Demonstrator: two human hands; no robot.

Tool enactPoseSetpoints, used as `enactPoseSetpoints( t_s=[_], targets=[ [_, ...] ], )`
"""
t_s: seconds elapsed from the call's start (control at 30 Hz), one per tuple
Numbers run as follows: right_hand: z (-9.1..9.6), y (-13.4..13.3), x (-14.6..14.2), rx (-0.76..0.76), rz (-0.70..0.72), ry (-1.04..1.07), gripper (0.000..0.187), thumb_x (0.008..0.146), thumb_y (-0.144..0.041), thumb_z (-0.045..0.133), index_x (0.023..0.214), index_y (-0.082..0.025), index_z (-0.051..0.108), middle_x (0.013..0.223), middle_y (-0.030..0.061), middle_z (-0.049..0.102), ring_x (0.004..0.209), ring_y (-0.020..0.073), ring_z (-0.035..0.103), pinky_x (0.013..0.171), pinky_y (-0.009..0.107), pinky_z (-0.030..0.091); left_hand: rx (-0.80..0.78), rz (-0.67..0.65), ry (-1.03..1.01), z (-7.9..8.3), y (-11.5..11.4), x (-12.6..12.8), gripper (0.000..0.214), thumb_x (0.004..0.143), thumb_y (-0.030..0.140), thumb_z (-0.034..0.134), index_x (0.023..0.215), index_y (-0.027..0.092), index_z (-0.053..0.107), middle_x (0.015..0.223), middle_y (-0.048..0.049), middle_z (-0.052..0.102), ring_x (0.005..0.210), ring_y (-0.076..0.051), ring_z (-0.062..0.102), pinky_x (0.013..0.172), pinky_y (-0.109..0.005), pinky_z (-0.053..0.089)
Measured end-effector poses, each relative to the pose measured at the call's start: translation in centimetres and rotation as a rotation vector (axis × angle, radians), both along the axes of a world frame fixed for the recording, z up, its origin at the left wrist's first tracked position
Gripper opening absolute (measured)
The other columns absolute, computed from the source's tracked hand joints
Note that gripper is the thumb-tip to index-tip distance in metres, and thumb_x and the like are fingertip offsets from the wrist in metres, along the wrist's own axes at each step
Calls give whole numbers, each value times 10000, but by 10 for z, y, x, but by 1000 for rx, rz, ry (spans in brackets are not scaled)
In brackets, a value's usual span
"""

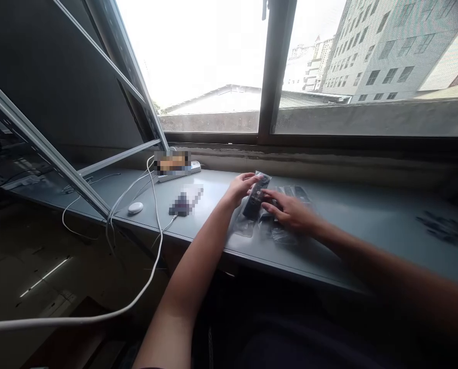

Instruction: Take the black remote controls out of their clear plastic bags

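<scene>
My left hand (pixel 241 188) is closed on a slim black remote control (pixel 255 200) in clear plastic wrap, held tilted above the table. Its thumb and fingers grip the upper end. At the packet's right edge is my right hand (pixel 288 209), its fingers stretched out and apart, partly blurred. The index fingertip meets the packet; whether it presses on it I cannot tell. Under and behind my right hand lie more dark items in clear plastic bags (pixel 284 236), partly hidden by it. An empty-looking clear bag (pixel 244 228) lies below the remote control.
The grey-blue table (pixel 347 205) runs along the window. To the left are a white power strip (pixel 194 168), a round white device (pixel 135 208), a pixelated item (pixel 180 205) and a hanging white cable (pixel 157 256). A metal frame (pixel 71 177) slants there. Blurred dark pieces (pixel 446 229) lie far right.
</scene>
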State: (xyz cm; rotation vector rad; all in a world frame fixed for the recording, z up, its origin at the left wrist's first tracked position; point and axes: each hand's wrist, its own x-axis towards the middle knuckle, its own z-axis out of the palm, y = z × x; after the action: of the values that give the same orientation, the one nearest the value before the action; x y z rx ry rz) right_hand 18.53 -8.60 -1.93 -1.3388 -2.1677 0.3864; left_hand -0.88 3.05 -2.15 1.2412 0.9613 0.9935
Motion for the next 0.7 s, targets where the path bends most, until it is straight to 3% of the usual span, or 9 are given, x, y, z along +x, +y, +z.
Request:
enactPoseSetpoints(
  t_s=[0.1,0.23,0.43,0.5,0.57,0.63,0.7],
  targets=[
    [-5,0,-1,30,16,21,647,1147,-546,522,1725,-258,567,1655,140,681,1513,422,652,1269,629,502,20,-53,109,1,-3,-1,586,780,420,1018,1231,157,753,1103,-95,811,839,-163,708,716,-277,486],
    [-8,-2,-1,63,59,93,643,1126,-521,589,1720,-277,583,1670,125,669,1554,421,620,1327,662,431,-37,-124,74,9,-8,-2,299,867,351,912,1014,154,742,766,-2,687,620,-101,573,647,-259,436],
    [-1,-13,-7,-15,30,506,564,1081,-473,723,1608,-274,701,1604,100,729,1520,394,658,1320,582,468,-58,-227,-169,18,-13,1,228,871,307,828,845,161,655,681,18,583,531,-67,473,509,-224,336],
    [4,-16,-11,-158,10,767,568,1053,-495,778,1567,-264,707,1487,112,801,1388,371,755,1213,542,585,-12,-210,-225,18,-13,5,239,861,309,843,876,167,651,707,20,591,520,-60,465,474,-217,295],
    [10,-18,-13,-352,-11,1042,610,1024,-510,827,1560,-268,662,1334,120,850,1137,342,854,986,506,710,43,-151,-251,16,-14,9,254,858,308,856,927,173,652,750,17,615,528,-61,494,461,-212,295],
    [15,-20,-12,-504,-28,1216,603,997,-440,875,1524,-260,646,1216,120,856,930,305,862,785,446,740,93,-79,-265,15,-14,12,265,863,301,852,972,179,644,790,11,637,554,-76,548,457,-212,316],
    [19,-21,-8,-628,-42,1262,420,1010,-349,864,1377,-205,722,1064,115,844,763,238,811,638,331,703,143,-26,-278,14,-14,14,285,864,303,853,998,186,631,822,6,650,590,-91,591,459,-214,332]
  ],
)
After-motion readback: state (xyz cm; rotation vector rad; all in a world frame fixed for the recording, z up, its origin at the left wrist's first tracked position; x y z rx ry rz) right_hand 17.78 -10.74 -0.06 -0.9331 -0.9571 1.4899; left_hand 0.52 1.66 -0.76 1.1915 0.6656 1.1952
